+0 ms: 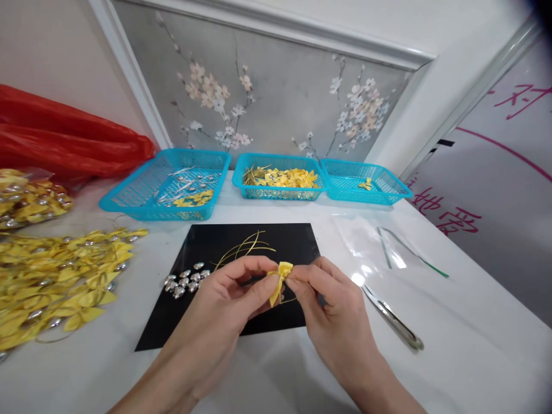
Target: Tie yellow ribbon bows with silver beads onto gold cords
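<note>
Between my two hands, above a black mat, is a small yellow ribbon bow. My left hand pinches its left side between thumb and fingers. At the bow's right side, the fingertips of my right hand are pressed together on it. A thin gold cord shows below the bow, but its path behind my fingers is hidden. On the mat lie several silver heart-shaped beads, left of my left hand. Several loose gold cords curve across the mat behind my hands.
Along the wall stand a blue basket with bows and white strips, another full of yellow bows, and a third. Finished-looking bows are heaped left, beside a red bag. At right lie tweezers and a clear bag.
</note>
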Tool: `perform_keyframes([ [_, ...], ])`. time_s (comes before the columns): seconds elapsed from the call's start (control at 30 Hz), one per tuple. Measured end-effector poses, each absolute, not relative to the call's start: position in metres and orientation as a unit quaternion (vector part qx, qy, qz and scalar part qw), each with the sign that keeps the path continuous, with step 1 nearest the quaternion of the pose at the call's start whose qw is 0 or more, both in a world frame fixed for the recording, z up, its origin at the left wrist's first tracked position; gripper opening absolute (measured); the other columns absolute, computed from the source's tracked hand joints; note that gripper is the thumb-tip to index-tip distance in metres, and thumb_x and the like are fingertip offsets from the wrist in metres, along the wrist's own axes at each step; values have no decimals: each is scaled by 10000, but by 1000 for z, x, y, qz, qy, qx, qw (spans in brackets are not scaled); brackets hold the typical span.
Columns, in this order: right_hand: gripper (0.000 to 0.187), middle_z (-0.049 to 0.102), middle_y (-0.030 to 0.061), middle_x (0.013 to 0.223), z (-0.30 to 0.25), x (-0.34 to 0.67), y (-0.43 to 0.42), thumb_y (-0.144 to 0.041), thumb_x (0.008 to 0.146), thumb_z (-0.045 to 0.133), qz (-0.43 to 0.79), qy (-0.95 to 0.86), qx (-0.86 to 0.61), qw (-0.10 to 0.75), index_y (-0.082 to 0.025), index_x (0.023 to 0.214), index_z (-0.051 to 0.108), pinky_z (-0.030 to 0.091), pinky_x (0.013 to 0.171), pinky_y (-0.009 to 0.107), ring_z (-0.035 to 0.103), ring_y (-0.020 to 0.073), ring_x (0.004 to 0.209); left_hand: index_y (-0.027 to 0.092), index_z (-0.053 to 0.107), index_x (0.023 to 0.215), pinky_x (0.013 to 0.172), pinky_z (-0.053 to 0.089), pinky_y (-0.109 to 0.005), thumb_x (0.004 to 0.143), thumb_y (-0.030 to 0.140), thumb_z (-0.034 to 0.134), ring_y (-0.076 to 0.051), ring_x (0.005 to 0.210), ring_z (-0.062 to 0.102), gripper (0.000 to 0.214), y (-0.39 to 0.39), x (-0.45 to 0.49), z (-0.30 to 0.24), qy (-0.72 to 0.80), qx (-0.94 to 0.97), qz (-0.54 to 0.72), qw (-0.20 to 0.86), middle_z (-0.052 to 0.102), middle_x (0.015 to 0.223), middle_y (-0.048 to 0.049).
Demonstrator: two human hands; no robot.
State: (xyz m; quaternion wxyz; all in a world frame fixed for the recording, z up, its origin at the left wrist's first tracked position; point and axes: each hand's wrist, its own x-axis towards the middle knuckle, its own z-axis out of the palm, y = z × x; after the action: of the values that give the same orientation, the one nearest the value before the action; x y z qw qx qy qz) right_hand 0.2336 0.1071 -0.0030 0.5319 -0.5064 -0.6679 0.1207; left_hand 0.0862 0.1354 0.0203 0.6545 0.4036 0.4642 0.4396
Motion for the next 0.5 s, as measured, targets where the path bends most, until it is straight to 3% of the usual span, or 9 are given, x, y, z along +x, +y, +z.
perform_keyframes([
  [0.27,223,505,-38,672,-4,232,105,-34,903,578,115,-663,-500,544,-195,850,723,400,492,160,463,79,557,281,809,817,691,563,-157,758,245,807,-112,751,697,70,134,81,16,435,489,456,603,787,827,28],
  [0.5,230,481,-41,660,-5,233,105,-41,909,566,113,-665,-502,542,-204,848,718,413,486,172,466,87,551,298,825,698,708,590,-158,710,165,794,-137,806,727,138,135,83,13,445,539,496,517,782,883,17],
])
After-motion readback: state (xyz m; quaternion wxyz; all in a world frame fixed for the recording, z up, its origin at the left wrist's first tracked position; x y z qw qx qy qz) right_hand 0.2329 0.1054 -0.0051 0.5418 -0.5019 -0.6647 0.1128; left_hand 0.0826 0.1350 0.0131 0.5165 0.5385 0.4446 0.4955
